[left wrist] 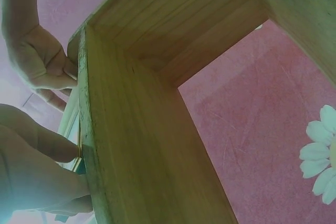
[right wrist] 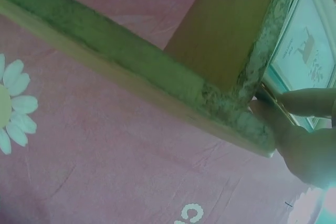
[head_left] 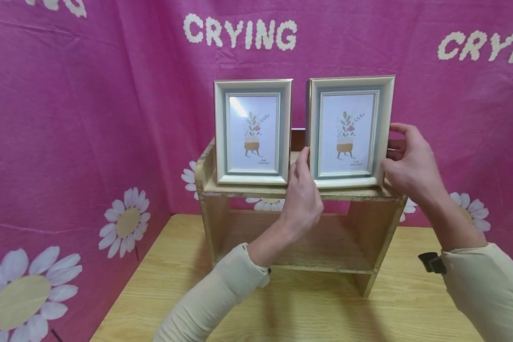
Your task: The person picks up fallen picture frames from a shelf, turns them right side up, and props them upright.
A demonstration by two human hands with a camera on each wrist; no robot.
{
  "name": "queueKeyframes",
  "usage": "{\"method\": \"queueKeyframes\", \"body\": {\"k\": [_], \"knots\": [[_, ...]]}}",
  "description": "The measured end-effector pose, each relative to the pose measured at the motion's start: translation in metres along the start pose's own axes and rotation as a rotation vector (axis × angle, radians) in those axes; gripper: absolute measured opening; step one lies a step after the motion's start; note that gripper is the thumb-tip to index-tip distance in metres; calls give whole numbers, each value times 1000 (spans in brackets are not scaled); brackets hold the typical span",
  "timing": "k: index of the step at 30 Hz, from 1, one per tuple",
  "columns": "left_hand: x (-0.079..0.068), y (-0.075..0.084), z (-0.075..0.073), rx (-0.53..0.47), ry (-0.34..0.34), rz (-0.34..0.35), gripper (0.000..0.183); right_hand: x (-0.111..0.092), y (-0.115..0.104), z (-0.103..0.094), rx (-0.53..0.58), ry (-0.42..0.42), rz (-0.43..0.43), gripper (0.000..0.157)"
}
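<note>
Pinched at both sides: left hand (head_left: 303,199) fingers on one edge, right hand (head_left: 416,166) thumb and fingers closed on the other, and between them, right frame (head_left: 348,137) upright at the front of the wooden shelf's (head_left: 369,232) top. Left frame (head_left: 253,137) just beside! Stray left knuckles could knock it; an uneven release near that edge could tip the held one towards the table (head_left: 154,285).

A cloth-hung corner (head_left: 151,118), whether of a home or a studio is unclear; pink cloth (head_left: 68,118) with daisies (head_left: 127,222) and CRYING lettering (head_left: 231,35) hangs behind and at left; a wood-grain desk (head_left: 162,270) bears a wooden shelf (head_left: 333,242); two matching picture frames (head_left: 253,179) look domestic.
</note>
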State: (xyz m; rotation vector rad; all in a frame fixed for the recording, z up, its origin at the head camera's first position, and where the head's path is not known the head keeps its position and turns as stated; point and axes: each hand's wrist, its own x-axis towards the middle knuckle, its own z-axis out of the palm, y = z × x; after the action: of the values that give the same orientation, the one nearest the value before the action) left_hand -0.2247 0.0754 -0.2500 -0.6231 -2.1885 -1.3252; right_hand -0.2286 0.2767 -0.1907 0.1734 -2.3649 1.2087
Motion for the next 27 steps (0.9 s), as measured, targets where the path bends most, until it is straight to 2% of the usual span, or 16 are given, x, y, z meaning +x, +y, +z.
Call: {"method": "queueKeyframes", "body": {"k": [12,27], "knots": [[-3,-3,-3,85,12,107,63,18,-2,-7,-20,-117,-5,103],[-6,-5,-3,149,32,190,67,36,1,-9,-75,-196,-13,100]]}}
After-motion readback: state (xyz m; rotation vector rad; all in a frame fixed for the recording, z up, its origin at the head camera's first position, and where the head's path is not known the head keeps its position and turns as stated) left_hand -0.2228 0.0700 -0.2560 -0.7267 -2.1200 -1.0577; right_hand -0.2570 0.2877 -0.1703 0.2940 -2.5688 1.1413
